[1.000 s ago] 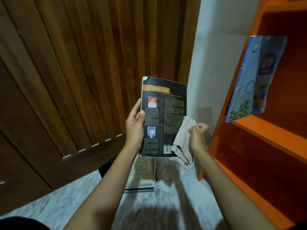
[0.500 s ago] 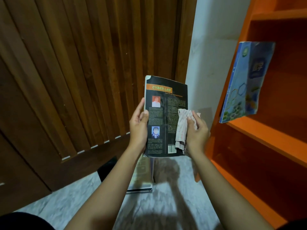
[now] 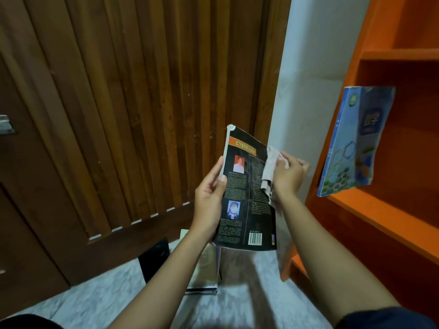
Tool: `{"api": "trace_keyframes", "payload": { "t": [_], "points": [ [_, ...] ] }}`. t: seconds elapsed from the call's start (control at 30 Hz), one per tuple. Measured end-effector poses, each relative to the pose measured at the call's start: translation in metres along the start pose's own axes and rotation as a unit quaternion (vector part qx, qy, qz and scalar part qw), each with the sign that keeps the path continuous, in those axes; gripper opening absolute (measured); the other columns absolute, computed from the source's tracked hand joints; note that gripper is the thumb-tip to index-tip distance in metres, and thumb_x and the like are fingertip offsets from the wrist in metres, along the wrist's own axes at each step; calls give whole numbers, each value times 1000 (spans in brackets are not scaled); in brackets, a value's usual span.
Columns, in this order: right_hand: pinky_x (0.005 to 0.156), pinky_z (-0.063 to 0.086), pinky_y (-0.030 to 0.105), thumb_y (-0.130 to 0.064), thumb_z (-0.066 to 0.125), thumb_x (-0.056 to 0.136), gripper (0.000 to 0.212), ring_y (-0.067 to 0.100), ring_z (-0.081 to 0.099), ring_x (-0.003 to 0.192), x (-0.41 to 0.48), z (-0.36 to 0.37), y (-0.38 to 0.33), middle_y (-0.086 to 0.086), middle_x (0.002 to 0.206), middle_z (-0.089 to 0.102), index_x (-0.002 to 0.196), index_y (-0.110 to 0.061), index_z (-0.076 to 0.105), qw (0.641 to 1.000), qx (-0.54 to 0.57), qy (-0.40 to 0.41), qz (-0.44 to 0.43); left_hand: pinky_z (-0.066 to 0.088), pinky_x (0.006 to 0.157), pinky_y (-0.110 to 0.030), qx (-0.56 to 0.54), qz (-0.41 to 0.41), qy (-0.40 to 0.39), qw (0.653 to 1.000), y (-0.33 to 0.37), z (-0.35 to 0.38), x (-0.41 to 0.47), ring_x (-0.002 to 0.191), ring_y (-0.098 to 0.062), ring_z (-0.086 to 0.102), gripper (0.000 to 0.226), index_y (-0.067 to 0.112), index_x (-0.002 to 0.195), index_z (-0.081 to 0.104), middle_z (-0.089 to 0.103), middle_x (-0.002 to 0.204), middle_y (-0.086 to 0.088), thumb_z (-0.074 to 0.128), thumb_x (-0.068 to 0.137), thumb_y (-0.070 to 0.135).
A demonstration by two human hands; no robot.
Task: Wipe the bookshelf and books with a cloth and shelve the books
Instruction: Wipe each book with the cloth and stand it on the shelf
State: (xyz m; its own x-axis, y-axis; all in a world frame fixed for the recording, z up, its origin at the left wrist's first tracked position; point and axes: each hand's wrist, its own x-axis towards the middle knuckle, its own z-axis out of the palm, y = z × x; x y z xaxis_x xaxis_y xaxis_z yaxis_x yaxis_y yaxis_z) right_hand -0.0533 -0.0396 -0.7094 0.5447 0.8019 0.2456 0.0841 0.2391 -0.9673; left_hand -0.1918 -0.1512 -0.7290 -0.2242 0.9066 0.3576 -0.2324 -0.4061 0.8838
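Note:
My left hand point(image 3: 210, 198) grips the left edge of a black paperback titled "Cyber Law" point(image 3: 249, 210), held upright with its back cover toward me. My right hand point(image 3: 288, 175) clutches a pale striped cloth point(image 3: 269, 169) and presses it on the book's upper right edge. The orange bookshelf point(image 3: 380, 210) stands at the right. A blue book point(image 3: 356, 143) leans upright on its middle shelf board, near the front left corner.
A dark wooden slatted door point(image 3: 130, 115) fills the left and centre. A white wall strip point(image 3: 308, 79) separates it from the shelf. On the marble floor point(image 3: 237, 293) below my arms lie a few more books point(image 3: 204, 269) and a black object point(image 3: 154, 260).
My right hand with the cloth has slid up the back cover from near the bottom right to the upper right edge. The book has tilted slightly, and the view has shifted.

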Motion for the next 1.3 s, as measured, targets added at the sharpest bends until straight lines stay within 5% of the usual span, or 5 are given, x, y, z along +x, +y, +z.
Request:
{"api": "trace_keyframes", "payload": {
  "t": [0.23,0.43,0.7,1.0,1.3],
  "points": [
    [84,36,0,-12,58,91,20,-10,42,102,-65,4,-2,-1,114,38,108,-10,68,957,-19,-137,-255,57,73,-24,-29,-16,26,999,-6,7,10,95,-10,67,41,29,131,46,67,113,3,46,96,7],
    [92,44,26,-11,57,92,21,11,44,99,-41,-18,37,0,114,34,109,-10,69,996,-60,-45,-50,56,70,-23,-74,-11,87,993,-5,2,13,96,-12,67,40,28,130,49,67,111,-1,47,96,7],
    [91,44,33,-15,54,90,26,18,49,109,-121,-23,62,-3,121,43,113,-17,66,910,-82,-162,-373,52,92,-48,-129,-71,180,972,-6,-1,31,110,-26,62,40,25,131,52,62,124,-7,45,97,5],
    [90,37,1,-16,45,98,28,11,45,115,-62,-33,48,1,128,41,123,-18,58,989,15,-143,-38,53,89,-43,-140,-72,107,982,0,-23,22,100,-22,66,37,26,127,54,67,114,-9,48,96,6],
    [95,49,42,-23,76,75,65,24,63,108,-54,-48,50,10,122,63,133,-16,49,919,122,-359,106,52,89,-40,-63,-56,122,989,-7,-41,33,108,-23,62,37,25,129,52,61,127,-6,45,97,8]
  ]
}}
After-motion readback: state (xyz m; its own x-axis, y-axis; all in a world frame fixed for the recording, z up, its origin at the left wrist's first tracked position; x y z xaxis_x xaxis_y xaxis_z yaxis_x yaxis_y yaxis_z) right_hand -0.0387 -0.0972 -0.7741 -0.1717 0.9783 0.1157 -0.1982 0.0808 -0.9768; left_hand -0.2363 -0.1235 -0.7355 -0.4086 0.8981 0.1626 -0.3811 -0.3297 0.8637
